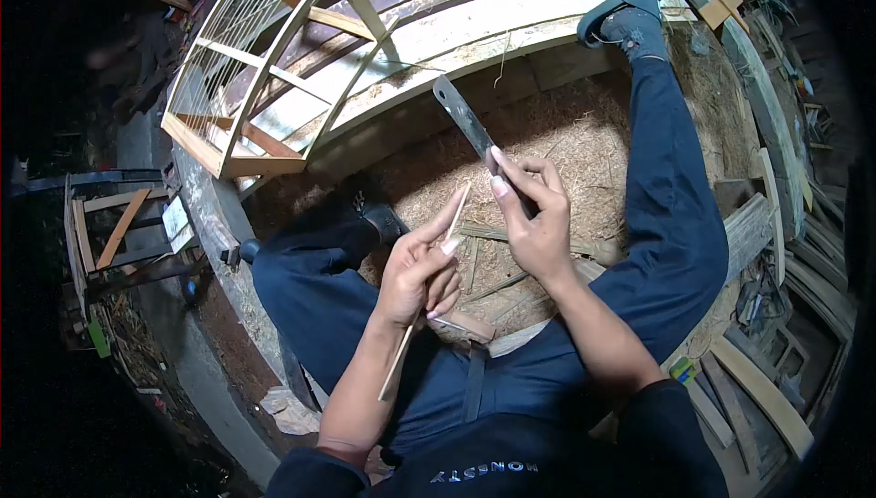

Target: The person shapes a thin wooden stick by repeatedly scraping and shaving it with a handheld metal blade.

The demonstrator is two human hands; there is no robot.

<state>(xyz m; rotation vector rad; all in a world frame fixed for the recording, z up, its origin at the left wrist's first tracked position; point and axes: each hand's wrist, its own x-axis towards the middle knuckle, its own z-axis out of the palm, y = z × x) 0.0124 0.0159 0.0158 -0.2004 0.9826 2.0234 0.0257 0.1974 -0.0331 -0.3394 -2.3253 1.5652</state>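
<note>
My left hand (420,277) is closed around a thin wooden stick (393,371), held at a slant. The stick's upper tip shows by my index finger, and its lower end runs down past my wrist. To the right, my right hand (540,229) pinches a flat dark metal blade (467,122) between thumb and fingers. A small hole shows near the blade's far end, which points up and left. Part of the blade is hidden in my fingers. The blade and the stick are apart. Both hands are above the shavings between my legs.
A wooden frame (258,69) strung with thin rods leans at the upper left on a pale plank (493,25). Wood shavings (584,156) cover the ground. Wooden strips (762,388) lie at the lower right. Another slatted frame (114,201) stands at left.
</note>
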